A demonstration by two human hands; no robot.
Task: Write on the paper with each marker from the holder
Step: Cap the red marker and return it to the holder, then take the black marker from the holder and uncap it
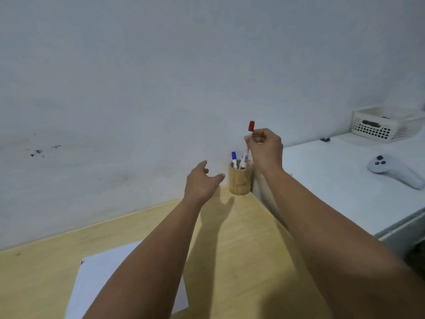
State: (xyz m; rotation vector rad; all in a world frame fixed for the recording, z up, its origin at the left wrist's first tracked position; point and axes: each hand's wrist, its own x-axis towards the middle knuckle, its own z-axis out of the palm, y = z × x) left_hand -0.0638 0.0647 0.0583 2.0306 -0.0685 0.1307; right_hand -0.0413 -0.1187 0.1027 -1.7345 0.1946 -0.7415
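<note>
A round wooden holder (239, 180) stands at the far corner of the wooden desk, against the wall. A blue-capped marker (234, 159) stands in it. My right hand (265, 147) pinches a red-capped marker (248, 143) near its top, with the marker's lower end still inside the holder. My left hand (202, 180) hovers open just left of the holder, fingers spread, not touching it. A white sheet of paper (96, 282) lies on the desk near me, partly hidden under my left forearm.
A white cabinet top (333, 178) sits to the right, higher than the desk (241, 238). On it lie a white handheld controller (394, 171) and a white slotted basket (377, 125) at the back. A grey wall stands close behind.
</note>
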